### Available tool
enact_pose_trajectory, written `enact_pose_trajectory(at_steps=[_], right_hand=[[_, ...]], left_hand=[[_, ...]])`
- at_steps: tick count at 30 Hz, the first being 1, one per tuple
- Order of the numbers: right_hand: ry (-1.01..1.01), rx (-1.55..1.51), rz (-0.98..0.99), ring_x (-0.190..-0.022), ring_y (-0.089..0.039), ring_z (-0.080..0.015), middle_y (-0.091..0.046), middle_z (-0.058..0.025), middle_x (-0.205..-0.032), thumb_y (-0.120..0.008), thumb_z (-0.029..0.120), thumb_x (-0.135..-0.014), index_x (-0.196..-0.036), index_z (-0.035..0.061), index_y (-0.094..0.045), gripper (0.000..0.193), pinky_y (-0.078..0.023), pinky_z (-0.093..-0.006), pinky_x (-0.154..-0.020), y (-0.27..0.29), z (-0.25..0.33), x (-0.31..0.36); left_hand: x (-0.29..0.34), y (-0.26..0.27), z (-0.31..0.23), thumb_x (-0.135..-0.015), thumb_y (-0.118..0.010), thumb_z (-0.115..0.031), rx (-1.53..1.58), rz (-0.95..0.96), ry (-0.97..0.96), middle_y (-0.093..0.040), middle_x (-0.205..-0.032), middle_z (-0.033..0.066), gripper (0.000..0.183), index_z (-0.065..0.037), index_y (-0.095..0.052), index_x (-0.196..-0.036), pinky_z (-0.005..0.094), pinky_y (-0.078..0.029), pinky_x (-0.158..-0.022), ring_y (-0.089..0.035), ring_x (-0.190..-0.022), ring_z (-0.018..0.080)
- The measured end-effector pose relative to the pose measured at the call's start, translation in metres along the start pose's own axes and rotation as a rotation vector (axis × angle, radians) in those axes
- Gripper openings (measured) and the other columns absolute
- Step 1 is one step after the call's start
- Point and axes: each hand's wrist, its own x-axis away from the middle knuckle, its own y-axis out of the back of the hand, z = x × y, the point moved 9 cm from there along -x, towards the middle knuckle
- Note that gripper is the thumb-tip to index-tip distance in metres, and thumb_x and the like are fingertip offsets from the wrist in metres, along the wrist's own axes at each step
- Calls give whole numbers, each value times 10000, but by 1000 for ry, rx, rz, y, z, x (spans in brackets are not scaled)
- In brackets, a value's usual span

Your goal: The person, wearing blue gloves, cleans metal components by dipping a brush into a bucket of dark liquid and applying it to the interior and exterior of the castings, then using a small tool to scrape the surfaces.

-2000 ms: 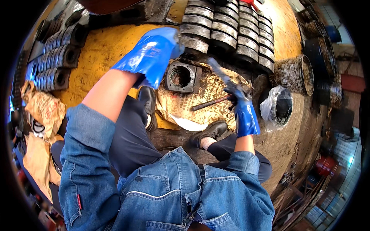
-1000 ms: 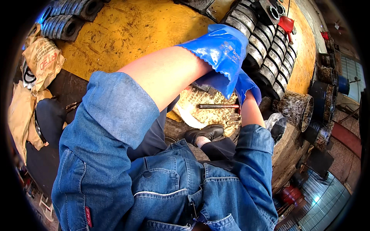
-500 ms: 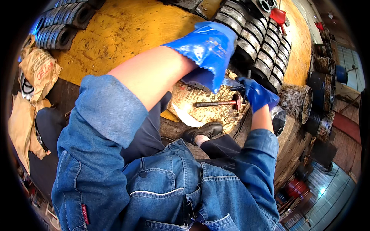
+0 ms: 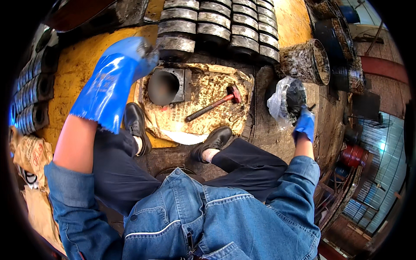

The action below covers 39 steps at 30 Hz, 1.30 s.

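My left hand [image 4: 141,58], in a long blue rubber glove, is raised beside a dark metal block with a round bore [image 4: 184,82]. Its fingertips look blackened and blurred, so their grip is unclear. That block rests on a stained sheet of paper [image 4: 208,80] on the floor. On the same sheet lies a hammer [image 4: 212,106] with a red head and dark handle. Off to the right, my right hand [image 4: 304,123], also gloved in blue, is closed around a dark thin-handled tool [image 4: 311,107] at a plastic-lined bucket of black paste [image 4: 294,95]. The tool's working end is hidden.
Rows of stacked metal rings [image 4: 212,26] stand at the far side. More dark rings [image 4: 37,97] are stacked at the left. Crusted drums [image 4: 318,63] stand at the right. Brown paper sacks [image 4: 32,151] lie at the near left. My shoes [image 4: 212,143] flank the paper's near edge.
My left hand has moved left, away from the ring stacks, uncovering the bored block. My right hand has moved to the plastic-lined bucket with the tool. The view has shifted.
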Motion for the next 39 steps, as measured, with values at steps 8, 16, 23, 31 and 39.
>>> enact_pose_trajectory(at_steps=[8, 16, 23, 31, 39], right_hand=[[172, 671, -2, -757, -686, -242, -722, -99, -930, -624, 365, -892, -1012, 72, -722, 331, -547, -348, -676, -104, -62, -40], [237, 1309, -68, -747, -683, -230, -718, -114, -907, -616, 369, -897, -1005, 77, -722, 329, -536, -345, -644, -115, -86, -62], [157, 749, 224, -679, -667, -235, -690, -124, -796, -587, 271, -910, -919, 31, -679, 257, -523, -377, -584, -179, 6, 52], [796, 923, 951, -848, -654, -256, -665, -108, -893, -521, 141, -948, -1079, 74, -627, 182, -552, -376, -698, -359, 94, 248], [1241, 1790, 1166, -1049, -636, -335, -628, -130, -1183, -477, 219, -978, -1342, 128, -512, 377, -534, -442, -824, -472, 81, 321]], left_hand=[[14, 8, 9, -854, -630, -317, -22, 85, 123, -693, -1026, 132, 301, -135, -694, -1085, 405, -526, -824, -650, -955, 334], [10, 11, -7, -865, -622, -343, 24, 70, 35, -697, -1021, 135, 307, -135, -700, -1076, 397, -536, -828, -663, -941, 317], [19, 20, 23, -856, -615, -394, 26, -179, -78, -699, -996, 144, 322, -135, -718, -1017, 425, -542, -807, -659, -919, 346], [7, 32, 33, -829, -636, -410, 97, -105, 16, -691, -1004, 165, 376, -109, -715, -1038, 453, -544, -783, -665, -903, 358], [1, 25, 47, -838, -641, -404, 97, -56, 26, -701, -1025, 139, 351, -141, -720, -1058, 444, -548, -813, -672, -918, 345]])
